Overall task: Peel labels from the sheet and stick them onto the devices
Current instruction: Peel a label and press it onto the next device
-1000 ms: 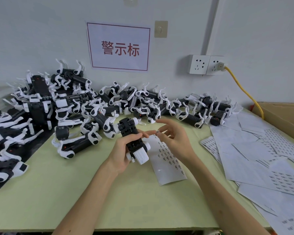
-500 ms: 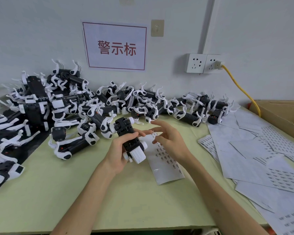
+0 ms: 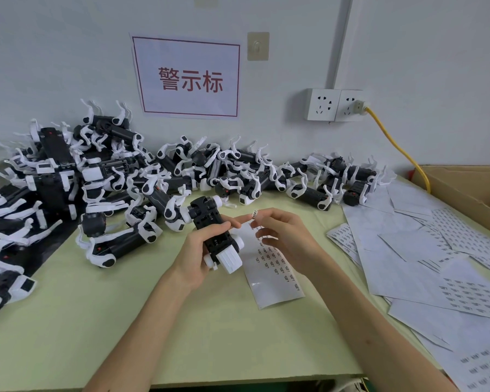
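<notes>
My left hand (image 3: 194, 257) grips a black and white device (image 3: 217, 236) above the green table, its white end toward me. My left index finger stretches right and meets the tip of my right hand's (image 3: 287, 237) index finger. A small white label (image 3: 254, 214) clings to that right fingertip and stands up from it. No other finger presses on the label. The label sheet (image 3: 275, 274) lies flat on the table under my right hand, with rows of small black-printed labels.
A big heap of black and white devices (image 3: 119, 176) fills the table's left and back. Several loose label sheets (image 3: 425, 250) cover the right side, beside a cardboard box (image 3: 470, 190). A yellow cable (image 3: 393, 142) hangs from the wall socket (image 3: 334, 104).
My right hand has lifted slightly and now shows a label on its index fingertip. My left hand still holds the device in about the same place. The camera moved a little.
</notes>
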